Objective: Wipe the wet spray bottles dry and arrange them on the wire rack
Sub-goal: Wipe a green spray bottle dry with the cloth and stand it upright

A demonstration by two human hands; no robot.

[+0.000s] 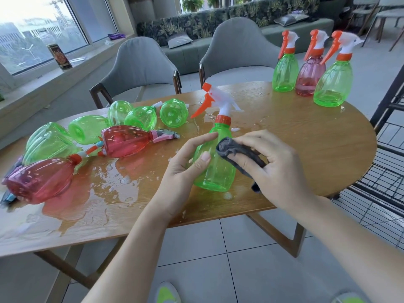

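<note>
A: How is it held?

B: The left hand (185, 162) curls round the green spray bottle (215, 158), thumb across its front, upright at the near middle of the wooden table (306, 136). The right hand (273, 167) presses a bunched grey cloth (238, 154), pinched in its fingers, against the bottle's right shoulder.

A: What could go wrong?

B: The wall looks wet and slick; a hard wipe could twist it out of the left hand, I think. The puddle (105, 189) lies just left, so setting it down there would wet it again.

A: And beyond?

B: Three upright bottles (310, 71) stand at the far right, near the wire rack (384, 167); a careless reach might topple them.
</note>
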